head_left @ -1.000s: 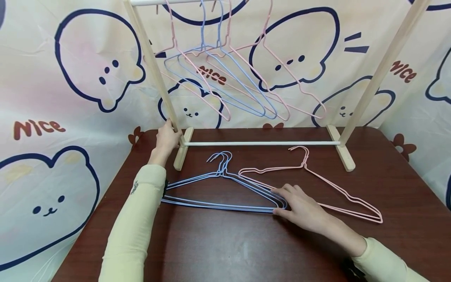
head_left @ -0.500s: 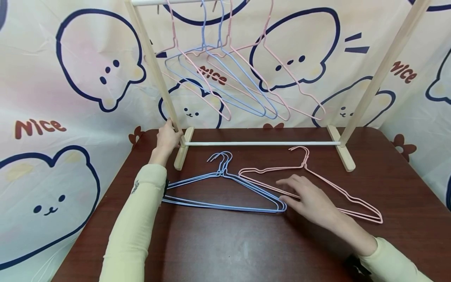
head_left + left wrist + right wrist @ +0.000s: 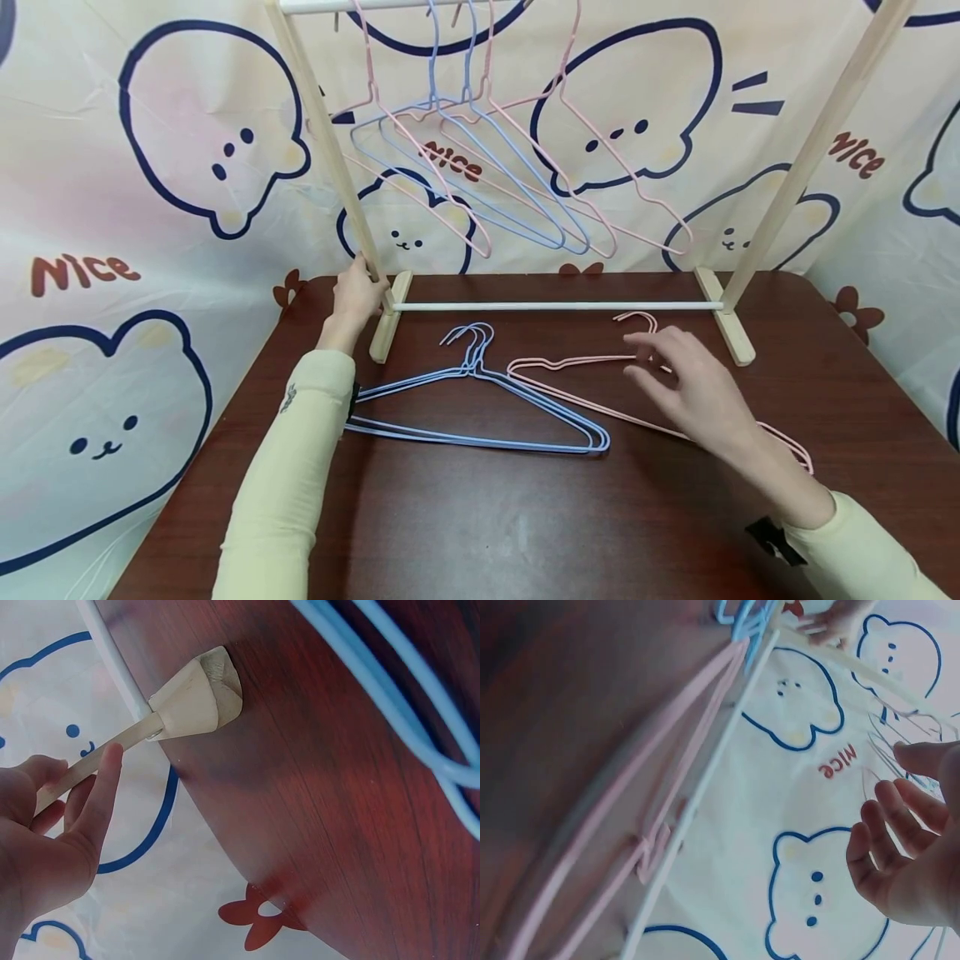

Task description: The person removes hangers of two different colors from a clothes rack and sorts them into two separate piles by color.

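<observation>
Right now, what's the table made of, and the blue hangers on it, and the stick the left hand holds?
Table: dark, shiny and streaked like wood grain; real wood or printed surface, I can't tell.
Blue hangers: probably wire with a smooth plastic coating, since they're thin, bent and evenly coloured.
Stick: likely bare wood, being pale and dull.

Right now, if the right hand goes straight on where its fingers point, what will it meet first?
Probably the low white bar, but I cannot tell how high the right hand is; it may pass above.
</observation>
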`<state>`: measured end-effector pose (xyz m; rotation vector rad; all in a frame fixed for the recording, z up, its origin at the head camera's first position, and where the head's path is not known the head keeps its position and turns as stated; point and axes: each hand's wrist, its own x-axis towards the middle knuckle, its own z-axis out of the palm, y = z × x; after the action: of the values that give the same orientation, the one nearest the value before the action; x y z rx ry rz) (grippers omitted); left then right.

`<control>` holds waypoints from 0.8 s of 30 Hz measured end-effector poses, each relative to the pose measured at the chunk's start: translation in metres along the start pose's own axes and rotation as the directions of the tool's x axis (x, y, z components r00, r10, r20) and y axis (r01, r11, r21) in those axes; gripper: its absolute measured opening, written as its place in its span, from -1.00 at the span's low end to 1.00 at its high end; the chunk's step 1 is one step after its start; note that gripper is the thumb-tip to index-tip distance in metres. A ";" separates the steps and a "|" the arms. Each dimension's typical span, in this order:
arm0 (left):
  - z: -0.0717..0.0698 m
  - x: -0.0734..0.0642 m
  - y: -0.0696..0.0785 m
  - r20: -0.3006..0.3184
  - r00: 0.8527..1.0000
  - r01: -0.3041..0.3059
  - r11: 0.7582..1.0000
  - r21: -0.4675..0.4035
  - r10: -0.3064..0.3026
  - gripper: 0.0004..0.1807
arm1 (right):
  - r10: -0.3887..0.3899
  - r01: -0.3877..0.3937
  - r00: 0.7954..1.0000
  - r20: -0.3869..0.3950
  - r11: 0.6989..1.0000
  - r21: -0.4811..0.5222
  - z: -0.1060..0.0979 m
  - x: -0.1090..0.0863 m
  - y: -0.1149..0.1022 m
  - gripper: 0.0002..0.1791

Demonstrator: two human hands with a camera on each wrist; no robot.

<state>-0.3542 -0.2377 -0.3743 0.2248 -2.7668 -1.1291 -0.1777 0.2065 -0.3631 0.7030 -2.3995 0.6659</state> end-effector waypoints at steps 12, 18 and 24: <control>0.002 0.001 0.000 -0.005 1.000 -0.003 1.000 0.015 0.003 -0.54 | 0.002 -0.006 0.995 -0.099 0.999 -0.039 -0.021 0.017 0.003 -0.50; 0.002 0.001 0.000 -0.009 1.000 0.003 1.000 0.014 -0.002 -0.54 | 0.010 -0.015 0.986 -0.169 0.999 -0.029 -0.028 0.026 0.003 -0.47; 0.001 0.001 0.000 -0.010 1.000 0.003 1.000 0.010 -0.003 -0.52 | 0.005 -0.013 0.969 -0.249 0.999 -0.030 -0.033 0.039 0.004 -0.39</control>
<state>-0.3551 -0.2375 -0.3752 0.2348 -2.7645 -1.1121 -0.1957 0.2158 -0.3158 0.5600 -2.1787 0.6767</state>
